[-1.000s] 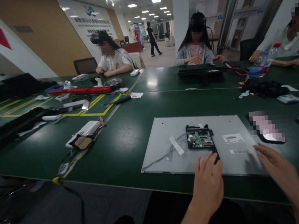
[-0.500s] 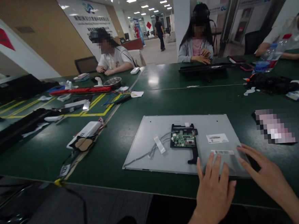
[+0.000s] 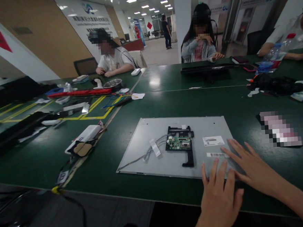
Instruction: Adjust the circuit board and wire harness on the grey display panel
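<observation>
Panel (image 3: 155,128), grey and flat, lies on the green tabletop (image 3: 103,172) just ahead of the person, a little right of centre in view. On it sits a black bracket (image 3: 190,158) with a green board (image 3: 178,142), and grey cables (image 3: 134,161) run left from there toward the near left corner, crossed by white tape (image 3: 155,148). Right of the bracket are a white label (image 3: 213,141) and, nearer the person, a barcode strip (image 3: 216,155). The left hand (image 3: 220,191) is palm down at the near right edge, fingers spread – its grip is loose and holds nothing. The right hand (image 3: 256,168) extends over the right edge, its grip likewise unclosed, fingertips near the strip (whether either hand presses on the panel, I cannot tell). The hands are close together, the right thumb beside the left fingers. Farther right lies a phone (image 3: 281,128), well apart from both. Across the tabletop, a black screen (image 3: 208,69) stands before a seated person (image 3: 199,49).
</observation>
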`<state>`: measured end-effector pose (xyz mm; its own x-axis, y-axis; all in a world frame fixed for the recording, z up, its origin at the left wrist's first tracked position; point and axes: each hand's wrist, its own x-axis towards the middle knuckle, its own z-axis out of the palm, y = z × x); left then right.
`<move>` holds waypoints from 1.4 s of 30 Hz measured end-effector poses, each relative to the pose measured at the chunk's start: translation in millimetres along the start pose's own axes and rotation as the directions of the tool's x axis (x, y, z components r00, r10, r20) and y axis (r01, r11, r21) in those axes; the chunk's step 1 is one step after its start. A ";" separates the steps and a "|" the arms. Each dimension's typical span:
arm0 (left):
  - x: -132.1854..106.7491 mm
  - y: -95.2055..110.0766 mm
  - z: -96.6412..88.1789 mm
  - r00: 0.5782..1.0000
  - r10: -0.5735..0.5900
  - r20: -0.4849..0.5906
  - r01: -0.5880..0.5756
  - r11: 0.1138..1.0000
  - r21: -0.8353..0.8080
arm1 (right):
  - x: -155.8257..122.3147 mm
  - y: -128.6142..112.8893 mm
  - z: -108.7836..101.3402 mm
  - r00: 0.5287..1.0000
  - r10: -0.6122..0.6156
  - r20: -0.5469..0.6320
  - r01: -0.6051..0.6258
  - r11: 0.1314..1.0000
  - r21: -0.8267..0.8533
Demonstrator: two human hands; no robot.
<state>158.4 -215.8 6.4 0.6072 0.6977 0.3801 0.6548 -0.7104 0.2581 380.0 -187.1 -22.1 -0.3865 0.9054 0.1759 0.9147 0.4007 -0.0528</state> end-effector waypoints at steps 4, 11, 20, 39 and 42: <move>-1.9 -1.0 -3.3 0.995 0.023 -0.101 -0.026 0.999 -0.030 | 16.2 -19.8 6.9 0.999 -0.039 -0.035 0.039 0.999 0.003; 0.7 0.0 -5.8 0.986 -0.019 -0.167 0.001 0.994 -0.107 | 48.5 -44.2 17.0 0.993 -0.098 -0.059 0.101 0.994 0.039; -0.7 -4.9 -8.6 0.982 -0.033 -0.188 -0.011 0.974 -0.228 | 86.2 -71.8 20.3 0.997 -0.071 0.036 0.066 0.988 0.138; 9.0 -179.2 -92.8 0.893 -0.431 -0.129 0.448 0.825 0.344 | 133.0 -118.9 -2.4 0.989 -0.037 0.144 -0.006 0.958 0.288; 2.5 -195.2 -89.7 0.877 -0.478 -0.042 0.457 0.804 0.380 | 133.4 -119.8 -0.6 0.990 -0.026 0.138 -0.016 0.955 0.296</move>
<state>-8.3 -83.7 36.7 0.2005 0.9479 0.2477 0.9750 -0.2178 0.0441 218.9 -114.4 8.2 -0.4231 0.9052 0.0400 0.8445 0.4100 -0.3446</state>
